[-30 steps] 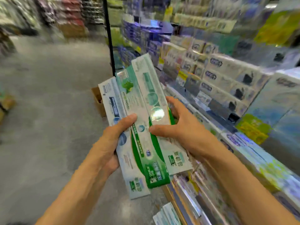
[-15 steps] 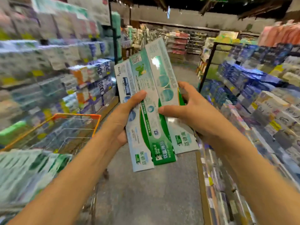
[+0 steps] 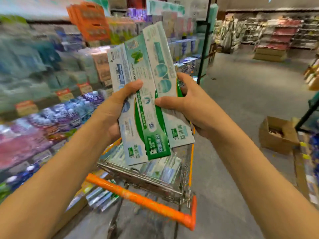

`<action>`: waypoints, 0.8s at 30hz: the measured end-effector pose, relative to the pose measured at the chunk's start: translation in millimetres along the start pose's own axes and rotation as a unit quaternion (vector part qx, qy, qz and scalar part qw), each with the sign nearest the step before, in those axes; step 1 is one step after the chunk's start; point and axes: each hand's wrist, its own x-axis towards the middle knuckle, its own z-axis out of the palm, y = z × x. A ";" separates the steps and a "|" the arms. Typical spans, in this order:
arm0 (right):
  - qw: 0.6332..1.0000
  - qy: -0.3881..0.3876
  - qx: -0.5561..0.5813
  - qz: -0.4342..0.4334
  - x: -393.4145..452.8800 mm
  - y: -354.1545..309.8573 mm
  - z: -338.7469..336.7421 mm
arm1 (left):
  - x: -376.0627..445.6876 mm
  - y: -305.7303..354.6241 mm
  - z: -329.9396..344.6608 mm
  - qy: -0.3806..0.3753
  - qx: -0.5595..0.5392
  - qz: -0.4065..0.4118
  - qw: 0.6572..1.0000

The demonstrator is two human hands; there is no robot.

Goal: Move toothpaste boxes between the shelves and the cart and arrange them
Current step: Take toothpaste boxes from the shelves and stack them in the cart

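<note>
Three long toothpaste boxes (image 3: 146, 78) fan out upright in front of me: a pale blue one on the left, a green-striped one in the middle, a pale teal one on the right. My left hand (image 3: 112, 109) grips the left side of the fan, thumb across the front. My right hand (image 3: 188, 107) pinches the right side, thumb on the front, fingers behind. Directly below them stands a wire cart (image 3: 183, 171) with an orange handle (image 3: 138, 199), and several more toothpaste boxes (image 3: 160, 168) lie inside it.
Blurred shelves of boxed goods (image 3: 51, 100) run along the left. A black shelf post (image 3: 204, 42) rises behind the cart. An open cardboard box (image 3: 278, 135) sits on the grey floor at the right, beside another shelf edge (image 3: 309, 163).
My view has swung left, from the right-hand shelves to the aisle and then over the cart. Both hands keep the same hold on the three fanned boxes.
</note>
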 end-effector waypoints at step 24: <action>0.986 0.083 0.041 0.137 114.9 142.9 14.3 | 141.8 -69.7 -108.1 -0.005 0.000 -0.149 0.989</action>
